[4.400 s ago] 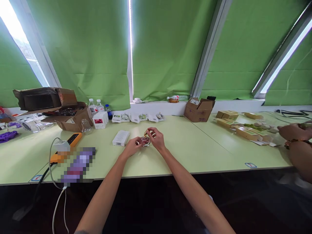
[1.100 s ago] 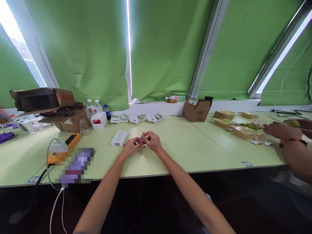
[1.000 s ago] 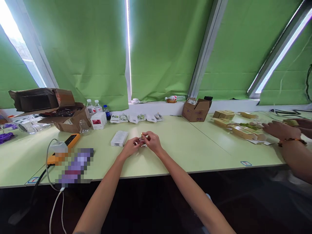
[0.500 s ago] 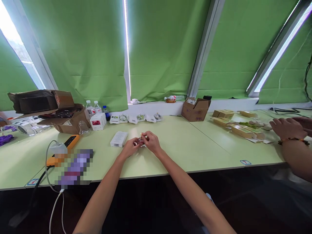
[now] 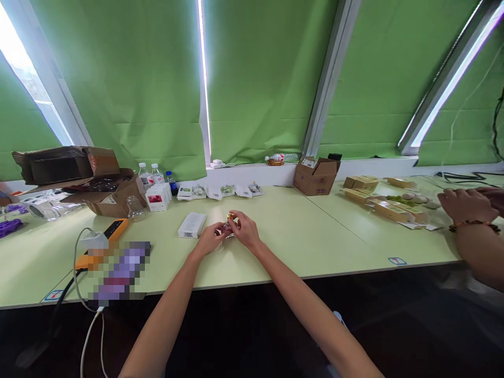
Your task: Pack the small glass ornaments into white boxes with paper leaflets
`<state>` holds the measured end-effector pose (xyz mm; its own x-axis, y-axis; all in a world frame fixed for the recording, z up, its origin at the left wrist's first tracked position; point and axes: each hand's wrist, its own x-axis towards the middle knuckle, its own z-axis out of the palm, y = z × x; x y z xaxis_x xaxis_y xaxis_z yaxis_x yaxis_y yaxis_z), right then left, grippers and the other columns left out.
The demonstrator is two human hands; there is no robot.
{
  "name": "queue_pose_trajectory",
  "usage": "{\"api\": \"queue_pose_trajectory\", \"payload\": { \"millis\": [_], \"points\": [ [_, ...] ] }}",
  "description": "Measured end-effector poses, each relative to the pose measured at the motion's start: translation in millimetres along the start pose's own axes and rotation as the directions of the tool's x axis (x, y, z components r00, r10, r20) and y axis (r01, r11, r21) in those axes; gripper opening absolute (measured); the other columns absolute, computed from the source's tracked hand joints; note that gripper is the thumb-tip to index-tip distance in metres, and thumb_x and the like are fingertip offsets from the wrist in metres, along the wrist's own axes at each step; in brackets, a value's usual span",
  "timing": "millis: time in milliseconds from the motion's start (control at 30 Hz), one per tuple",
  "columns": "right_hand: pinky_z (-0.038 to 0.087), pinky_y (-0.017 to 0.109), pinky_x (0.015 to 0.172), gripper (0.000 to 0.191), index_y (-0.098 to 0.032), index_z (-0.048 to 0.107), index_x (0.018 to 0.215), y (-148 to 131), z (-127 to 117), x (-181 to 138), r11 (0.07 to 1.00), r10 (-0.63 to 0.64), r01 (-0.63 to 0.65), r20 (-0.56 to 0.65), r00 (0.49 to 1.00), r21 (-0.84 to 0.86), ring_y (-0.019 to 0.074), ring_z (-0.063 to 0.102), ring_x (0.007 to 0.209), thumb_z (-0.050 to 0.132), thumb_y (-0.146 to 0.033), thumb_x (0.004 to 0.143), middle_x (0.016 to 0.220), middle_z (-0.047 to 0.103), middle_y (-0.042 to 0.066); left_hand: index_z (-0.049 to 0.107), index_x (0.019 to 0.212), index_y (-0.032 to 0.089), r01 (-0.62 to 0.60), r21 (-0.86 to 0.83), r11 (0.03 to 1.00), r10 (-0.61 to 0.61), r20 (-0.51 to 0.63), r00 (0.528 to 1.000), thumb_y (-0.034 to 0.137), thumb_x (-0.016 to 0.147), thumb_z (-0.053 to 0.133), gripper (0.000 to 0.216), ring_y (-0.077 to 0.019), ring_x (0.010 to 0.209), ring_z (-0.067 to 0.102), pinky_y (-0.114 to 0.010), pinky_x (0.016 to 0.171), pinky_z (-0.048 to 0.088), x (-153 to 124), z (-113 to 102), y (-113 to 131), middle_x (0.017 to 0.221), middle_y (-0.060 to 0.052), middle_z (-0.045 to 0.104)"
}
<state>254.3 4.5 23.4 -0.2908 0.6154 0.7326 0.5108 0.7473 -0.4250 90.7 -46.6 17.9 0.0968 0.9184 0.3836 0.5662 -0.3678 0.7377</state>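
Both my hands meet over the table (image 5: 275,247), their fingers closed round a small shiny glass-like piece (image 5: 227,228). My left hand (image 5: 208,240) grips it from the left side. On the other side, my right hand (image 5: 244,231) pinches near its gold-coloured top (image 5: 230,216). The fingers hide most of the piece, so its exact kind cannot be made out. A white carton (image 5: 192,225) with a barcode lies flat just left of my hands.
Along the back stand white boxes (image 5: 158,197), flat packs with round pieces (image 5: 227,191) and a cardboard box (image 5: 316,176). At left are a clear jar (image 5: 136,208), an orange power strip (image 5: 118,228) and a blurred phone (image 5: 124,270). Another person's hand (image 5: 466,206) is at far right.
The fingers of my right hand have shifted slightly at the gold-coloured top, which shows a little more. My left hand keeps its grip.
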Motion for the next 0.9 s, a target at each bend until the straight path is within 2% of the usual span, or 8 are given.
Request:
{"api": "queue_pose_trajectory", "payload": {
  "millis": [100, 167, 500, 767, 900],
  "points": [
    [0.05, 0.031, 0.075, 0.034, -0.024, 0.057, 0.123, 1.1, -0.5, 0.6, 0.999, -0.018, 0.018, 0.016, 1.0, -0.031, 0.0216, 0.062, 0.095, 0.051, -0.032, 0.091, 0.107, 0.068, 0.007, 0.067, 0.101, 0.019, -0.012, 0.002, 1.0, 0.012, -0.018, 1.0, 0.047, 0.084, 0.055, 0.035, -0.0173, 0.074, 0.06, -0.028, 0.065, 0.046, -0.5, -0.2, 3.1, 0.09, -0.006, 0.069],
    [0.05, 0.033, 0.078, 0.033, -0.024, 0.059, 0.121, 2.5, 0.1, 1.0, 0.999, -0.018, 0.019, 0.037, 0.999, -0.031, 0.0226, 0.06, 0.099, 0.051, -0.031, 0.09, 0.107, 0.068, 0.007, 0.067, 0.1, 0.019, -0.011, 0.011, 1.0, 0.011, -0.033, 0.999, 0.047, 0.083, 0.056, 0.035, -0.0178, 0.075, 0.06, -0.028, 0.065, 0.046, -0.8, -0.4, 4.2, 0.088, -0.006, 0.069],
    [0.049, 0.034, 0.08, 0.023, -0.023, 0.062, 0.11, 6.9, 5.0, 2.8, 0.995, 0.033, -0.038, 0.046, 0.998, 0.093, 0.0212, 0.059, 0.092, 0.054, -0.03, 0.089, 0.1, 0.069, 0.006, 0.067, 0.101, 0.019, -0.017, 0.01, 1.0, 0.017, -0.011, 1.0, 0.045, 0.085, 0.053, 0.033, -0.0162, 0.072, 0.059, -0.027, 0.063, 0.044, 0.5, 0.9, -2.4, 0.092, -0.006, 0.069],
    [0.049, 0.033, 0.077, 0.022, -0.021, 0.061, 0.104, 7.8, 6.0, 3.8, 0.991, 0.069, -0.072, 0.036, 0.997, 0.115, 0.0201, 0.06, 0.086, 0.057, -0.034, 0.087, 0.095, 0.068, 0.006, 0.067, 0.098, 0.018, -0.028, 0.006, 1.0, 0.028, -0.01, 1.0, 0.044, 0.085, 0.053, 0.032, -0.0154, 0.07, 0.058, -0.026, 0.062, 0.044, 1.0, 1.4, -4.1, 0.088, -0.005, 0.068],
    [0.048, 0.032, 0.077, 0.024, -0.021, 0.06, 0.109, 6.7, 3.9, 2.6, 0.993, 0.059, -0.064, 0.049, 0.997, 0.095, 0.0198, 0.06, 0.087, 0.057, -0.033, 0.088, 0.095, 0.068, 0.006, 0.066, 0.098, 0.019, -0.027, -0.006, 1.0, 0.027, -0.012, 1.0, 0.045, 0.086, 0.053, 0.032, -0.0154, 0.07, 0.058, -0.027, 0.063, 0.044, 0.8, 1.8, -5.6, 0.09, -0.005, 0.068]
  ]
}}
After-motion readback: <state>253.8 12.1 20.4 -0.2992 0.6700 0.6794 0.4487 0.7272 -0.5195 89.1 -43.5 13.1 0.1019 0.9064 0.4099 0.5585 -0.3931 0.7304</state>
